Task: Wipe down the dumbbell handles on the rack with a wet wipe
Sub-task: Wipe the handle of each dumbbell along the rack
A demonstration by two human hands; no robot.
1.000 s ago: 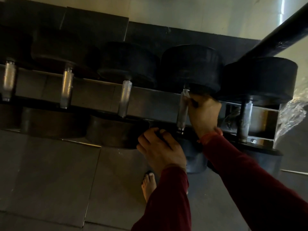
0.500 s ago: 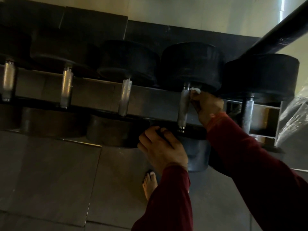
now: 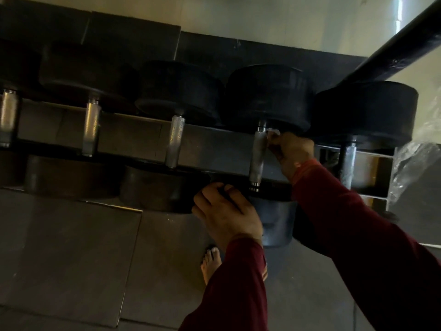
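Pale daylight is falling on the cream wall behind, while dark grey floor tiles are lying below in shadow and a black slanted bar is crossing the upper right corner.

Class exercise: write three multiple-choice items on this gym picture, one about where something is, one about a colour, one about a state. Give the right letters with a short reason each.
1. Where is the wipe?
A. at the far end of the handle, next to the far weight
B. on the floor
C. hanging on the black bar

2. What colour are the sleeves?
A. white
B. dark red
C. green

3. What is the left hand doing?
A. hanging free
B. holding a bottle
C. gripping the near weight of that dumbbell

Answers:
1 A, the white wipe shows in the right hand beside the handle's far end.
2 B, both forearms are in dark red cloth.
3 C, its fingers curl over the weight's edge.
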